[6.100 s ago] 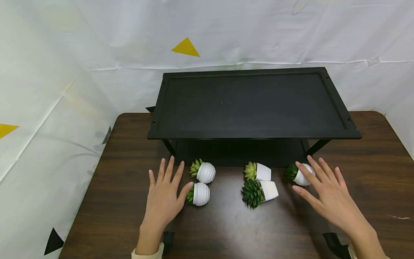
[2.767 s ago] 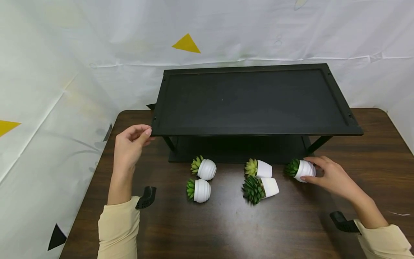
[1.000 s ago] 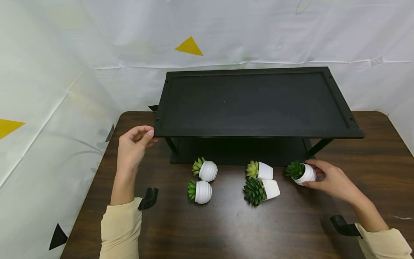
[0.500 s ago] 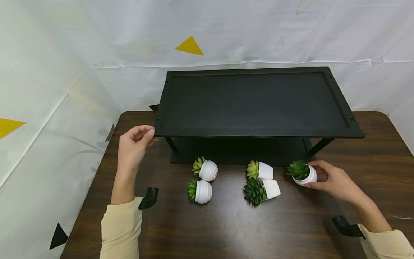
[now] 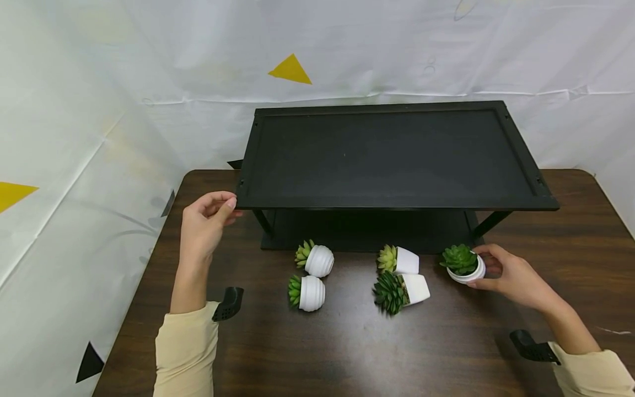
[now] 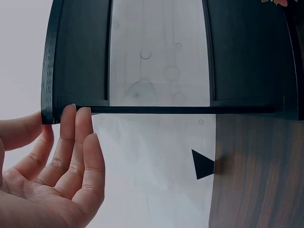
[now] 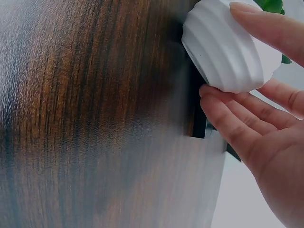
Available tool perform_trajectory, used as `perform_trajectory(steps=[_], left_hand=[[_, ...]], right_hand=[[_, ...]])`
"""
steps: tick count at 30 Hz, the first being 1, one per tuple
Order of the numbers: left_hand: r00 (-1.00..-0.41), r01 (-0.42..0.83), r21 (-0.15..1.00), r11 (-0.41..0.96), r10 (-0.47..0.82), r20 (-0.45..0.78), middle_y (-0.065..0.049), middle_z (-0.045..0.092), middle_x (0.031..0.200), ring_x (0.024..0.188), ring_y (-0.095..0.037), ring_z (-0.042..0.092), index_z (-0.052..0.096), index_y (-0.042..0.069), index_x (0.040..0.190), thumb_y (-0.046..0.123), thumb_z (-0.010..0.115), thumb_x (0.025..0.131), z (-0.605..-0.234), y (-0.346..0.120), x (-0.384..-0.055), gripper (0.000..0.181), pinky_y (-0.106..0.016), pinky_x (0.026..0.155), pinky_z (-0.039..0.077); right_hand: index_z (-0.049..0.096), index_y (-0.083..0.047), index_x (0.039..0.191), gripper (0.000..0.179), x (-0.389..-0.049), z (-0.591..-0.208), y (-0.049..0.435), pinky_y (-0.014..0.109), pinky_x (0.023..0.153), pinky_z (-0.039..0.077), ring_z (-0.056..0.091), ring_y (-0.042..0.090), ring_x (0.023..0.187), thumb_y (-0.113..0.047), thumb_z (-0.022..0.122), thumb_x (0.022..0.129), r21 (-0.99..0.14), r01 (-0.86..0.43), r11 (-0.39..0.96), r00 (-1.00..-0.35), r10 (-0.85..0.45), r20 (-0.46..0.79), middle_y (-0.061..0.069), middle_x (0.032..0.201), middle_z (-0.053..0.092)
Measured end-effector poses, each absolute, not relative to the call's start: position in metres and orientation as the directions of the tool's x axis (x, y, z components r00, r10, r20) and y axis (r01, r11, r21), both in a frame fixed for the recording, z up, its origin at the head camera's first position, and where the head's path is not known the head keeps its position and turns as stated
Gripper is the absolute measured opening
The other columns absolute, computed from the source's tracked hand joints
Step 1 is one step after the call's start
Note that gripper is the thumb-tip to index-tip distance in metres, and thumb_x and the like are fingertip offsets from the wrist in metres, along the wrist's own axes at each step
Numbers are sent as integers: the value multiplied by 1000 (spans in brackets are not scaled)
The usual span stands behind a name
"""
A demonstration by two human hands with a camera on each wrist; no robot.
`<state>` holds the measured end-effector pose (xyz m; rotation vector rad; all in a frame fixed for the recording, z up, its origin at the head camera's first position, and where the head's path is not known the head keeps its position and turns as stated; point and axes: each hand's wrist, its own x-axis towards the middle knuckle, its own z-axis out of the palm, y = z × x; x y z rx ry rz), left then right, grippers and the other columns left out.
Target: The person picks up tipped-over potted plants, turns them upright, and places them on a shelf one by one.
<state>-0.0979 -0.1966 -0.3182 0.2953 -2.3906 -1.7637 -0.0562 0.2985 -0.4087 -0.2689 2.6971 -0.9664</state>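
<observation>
At the front left corner of a black two-tier shelf (image 5: 397, 157), my left hand (image 5: 200, 229) pinches the top board's edge between thumb and fingers. In the left wrist view the thumb and fingertips meet that board end (image 6: 50, 90). My right hand (image 5: 516, 281) grips the white ribbed pot of a small green succulent (image 5: 460, 260), in front of the shelf's right end. The plant leans, its leaves facing up and left. Close up, the right wrist view has the ribbed pot (image 7: 223, 47) between thumb and fingers, its base edge tilted against the table.
Two round-potted succulents (image 5: 319, 262) lie on their sides at centre left. Two more in tapered white pots, one light green (image 5: 407, 261) and one dark green (image 5: 415, 289), lie right of centre. The dark wooden table (image 5: 347, 353) meets white sheeting behind.
Both hands first hovered spread over the table. The left hand moved up to the shelf corner; the right took hold of the succulent lying on its side and tipped it more upright.
</observation>
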Motion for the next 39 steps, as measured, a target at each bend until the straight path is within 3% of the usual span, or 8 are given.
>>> perform_trajectory(steps=[6, 13, 20, 25, 33, 39], left_hand=[[-968, -58, 957, 283, -249, 15, 3, 63, 80, 72, -10, 65, 61, -4, 104, 13, 60, 89, -318, -197, -98, 23, -20, 70, 52], [-967, -57, 957, 285, -253, 17, 3, 63, 79, 71, -7, 64, 61, -4, 104, 13, 60, 89, -318, -197, -99, 23, -21, 70, 52], [-967, -58, 959, 278, -255, 15, 3, 63, 78, 70, -7, 64, 61, -4, 104, 13, 60, 89, -318, -198, -99, 23, -22, 71, 52], [-967, -57, 961, 270, -254, 14, 3, 63, 78, 71, -9, 65, 60, -4, 104, 13, 60, 89, -318, -197, -99, 23, -22, 71, 52], [-966, -67, 951, 301, -258, 14, 2, 63, 81, 75, -14, 65, 61, -4, 104, 14, 59, 90, -318, -196, -98, 22, -21, 71, 52], [-965, -73, 949, 307, -261, 10, -1, 63, 82, 76, -14, 65, 61, -3, 104, 15, 60, 90, -318, -195, -97, 23, -21, 70, 52]], right_hand=[[40, 11, 123, 71, -58, -409, 298, 43, 74, 51, 58, 38, 98, -20, 79, 72, -641, -74, 764, -937, -273, -218, 29, 111, 53], [37, 13, 126, 77, -60, -410, 300, 44, 73, 51, 58, 40, 98, -22, 78, 72, -634, -67, 770, -926, -285, -248, 31, 112, 52], [40, 9, 124, 74, -63, -411, 307, 29, 62, 50, 60, 18, 82, -20, 80, 69, -654, -87, 751, -909, -328, -256, 21, 104, 57], [37, 11, 126, 72, -64, -412, 313, 25, 61, 51, 59, 3, 79, -10, 78, 71, -735, -89, 673, -880, -398, -258, 24, 107, 54], [31, 13, 131, 76, -66, -415, 316, 26, 62, 52, 59, 6, 80, -5, 76, 71, -817, -30, 575, -851, -444, -281, 26, 112, 48], [35, 13, 127, 73, -65, -419, 317, 24, 62, 51, 56, 0, 81, -5, 77, 70, -799, -83, 595, -865, -441, -238, 25, 111, 49]])
